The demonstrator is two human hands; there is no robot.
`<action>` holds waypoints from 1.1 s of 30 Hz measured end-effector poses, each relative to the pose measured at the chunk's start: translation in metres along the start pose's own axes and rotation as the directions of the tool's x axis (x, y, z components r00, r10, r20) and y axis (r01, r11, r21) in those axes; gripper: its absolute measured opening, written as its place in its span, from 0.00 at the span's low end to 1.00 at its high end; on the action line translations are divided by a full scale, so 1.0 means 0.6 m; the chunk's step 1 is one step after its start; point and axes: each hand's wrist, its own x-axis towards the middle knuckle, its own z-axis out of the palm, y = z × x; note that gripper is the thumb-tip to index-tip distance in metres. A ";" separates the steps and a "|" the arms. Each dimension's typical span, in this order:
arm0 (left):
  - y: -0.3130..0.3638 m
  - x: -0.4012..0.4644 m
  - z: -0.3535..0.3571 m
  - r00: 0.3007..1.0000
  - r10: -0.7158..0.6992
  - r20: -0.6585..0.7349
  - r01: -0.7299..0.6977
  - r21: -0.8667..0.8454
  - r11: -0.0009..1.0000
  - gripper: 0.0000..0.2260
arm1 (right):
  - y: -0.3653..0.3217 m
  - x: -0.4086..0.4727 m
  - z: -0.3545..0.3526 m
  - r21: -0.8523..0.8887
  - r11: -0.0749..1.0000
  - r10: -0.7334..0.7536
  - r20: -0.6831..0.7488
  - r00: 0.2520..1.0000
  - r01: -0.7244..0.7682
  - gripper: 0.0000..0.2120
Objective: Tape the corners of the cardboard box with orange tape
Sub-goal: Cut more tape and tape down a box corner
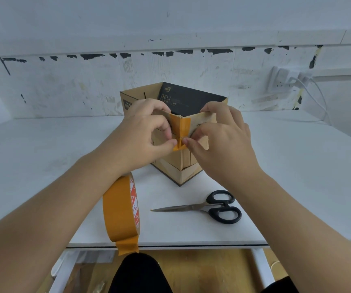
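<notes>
At frame centre, an open cardboard box (pixel 176 132) stands on a white counter (pixel 286 166). The left hand (pixel 149 132) and right hand (pixel 219 136) pinch an orange tape strip (pixel 181 127) over its near corner; tape roll (pixel 120 210) and scissors (pixel 210 206) sit below.

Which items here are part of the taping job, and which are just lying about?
In use: brown open-topped cardboard box; orange tape strip on its near corner; left hand; right hand; orange tape roll.
Lying about: black-handled steel scissors; white wall socket with plugged cable.
</notes>
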 end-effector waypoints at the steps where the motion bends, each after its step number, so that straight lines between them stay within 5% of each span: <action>1: 0.000 -0.001 0.000 1.000 -0.001 0.007 0.001 -0.011 1.000 0.05 | 0.000 0.001 -0.001 0.012 1.000 0.002 0.010 1.000 -0.002 0.10; 33: -0.008 0.000 0.008 0.999 0.047 0.008 -0.048 0.107 0.993 0.18 | -0.005 -0.001 -0.008 0.005 1.000 -0.008 0.089 0.996 0.007 0.10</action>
